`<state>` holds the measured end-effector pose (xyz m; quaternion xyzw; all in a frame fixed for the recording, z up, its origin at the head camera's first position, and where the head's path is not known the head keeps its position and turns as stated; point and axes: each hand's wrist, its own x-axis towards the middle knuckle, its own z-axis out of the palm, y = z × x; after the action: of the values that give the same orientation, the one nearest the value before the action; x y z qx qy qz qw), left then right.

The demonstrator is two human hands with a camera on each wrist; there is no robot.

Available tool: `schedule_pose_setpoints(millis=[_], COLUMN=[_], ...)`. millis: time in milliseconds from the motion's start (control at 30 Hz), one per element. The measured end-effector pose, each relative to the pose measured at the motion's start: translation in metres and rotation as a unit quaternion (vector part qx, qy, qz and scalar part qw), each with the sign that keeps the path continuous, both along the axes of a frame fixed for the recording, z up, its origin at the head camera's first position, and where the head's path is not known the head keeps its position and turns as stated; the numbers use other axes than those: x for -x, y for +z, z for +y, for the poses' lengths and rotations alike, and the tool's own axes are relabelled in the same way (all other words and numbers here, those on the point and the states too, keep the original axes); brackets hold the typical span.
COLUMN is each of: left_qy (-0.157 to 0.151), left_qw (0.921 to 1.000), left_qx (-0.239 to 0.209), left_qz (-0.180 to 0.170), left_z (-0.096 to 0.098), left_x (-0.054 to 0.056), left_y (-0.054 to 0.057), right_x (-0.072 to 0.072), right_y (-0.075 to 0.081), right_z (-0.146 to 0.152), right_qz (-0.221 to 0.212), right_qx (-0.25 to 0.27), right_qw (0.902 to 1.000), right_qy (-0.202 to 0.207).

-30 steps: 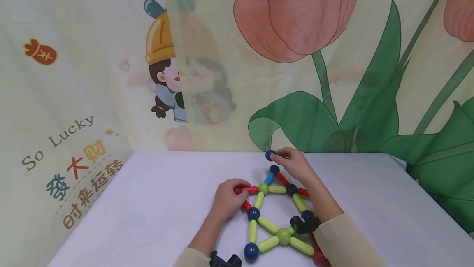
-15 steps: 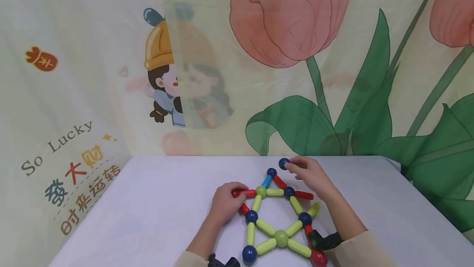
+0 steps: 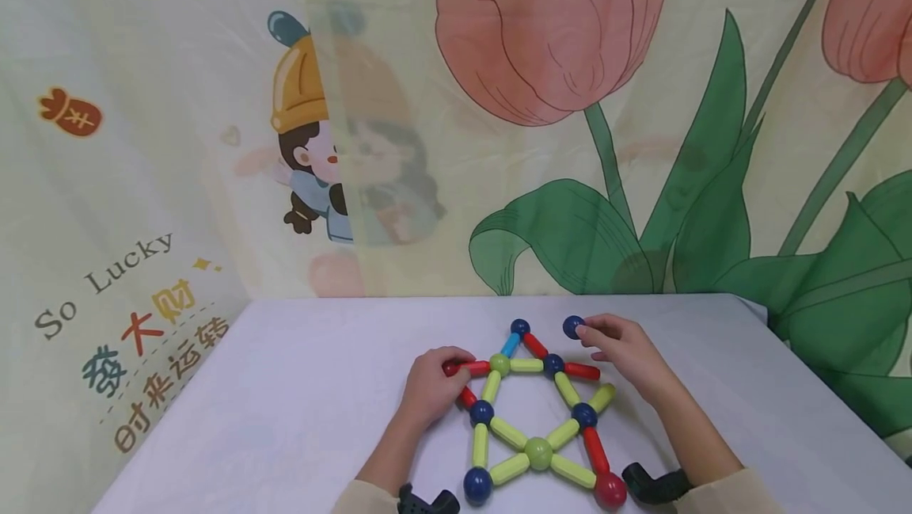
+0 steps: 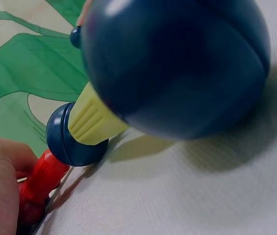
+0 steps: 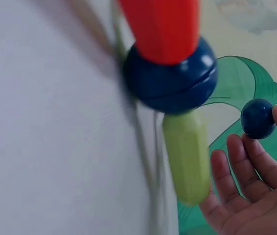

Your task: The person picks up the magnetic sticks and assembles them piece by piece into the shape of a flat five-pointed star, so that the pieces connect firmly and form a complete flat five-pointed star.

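A star-shaped frame of magnetic rods and balls lies on the table. My left hand [image 3: 432, 383] grips the red ball [image 3: 450, 369] at its left point, where two red rods [image 3: 470, 369] meet. My right hand [image 3: 630, 352] pinches a loose dark blue ball [image 5: 257, 119] between thumb and fingertips, off the frame's upper right. Below it, a red rod [image 3: 583, 372] and a yellow-green rod [image 3: 603, 397] stick out to the right with free ends. At the top point sits another dark blue ball [image 3: 520, 328], and a larger red ball [image 3: 609, 490] forms the lower right point.
The white-covered table [image 3: 321, 403] spreads to both sides of the frame. Behind it hangs a printed curtain [image 3: 399, 276] with tulips and a cartoon figure. Black wrist devices sit near both sleeves, the right one [image 3: 651, 485] beside the large red ball.
My right hand has carried the dark blue ball from above the top point rightward and slightly down, away from it. My left hand stays on the red ball at the left point.
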<state>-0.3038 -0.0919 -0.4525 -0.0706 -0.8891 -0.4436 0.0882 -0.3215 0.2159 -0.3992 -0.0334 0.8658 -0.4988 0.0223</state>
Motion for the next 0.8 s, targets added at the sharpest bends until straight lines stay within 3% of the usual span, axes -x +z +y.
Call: schedule_pose_setpoints(millis=[400, 800], left_qy=[0.0, 0.003], left_qw=[1.0, 0.9999], left_qx=[-0.002, 0.003], left_qz=[-0.003, -0.01], left_z=[0.005, 0.0], left_x=[0.0, -0.003], left_y=[0.005, 0.005], right_x=[-0.006, -0.014], right_y=[-0.002, -0.009], right_z=[0.017, 0.034], right_qz=[0.017, -0.025], right_qx=[-0.035, -0.058], right_qw=[0.9989, 0.9968], right_qy=[-0.025, -0.05])
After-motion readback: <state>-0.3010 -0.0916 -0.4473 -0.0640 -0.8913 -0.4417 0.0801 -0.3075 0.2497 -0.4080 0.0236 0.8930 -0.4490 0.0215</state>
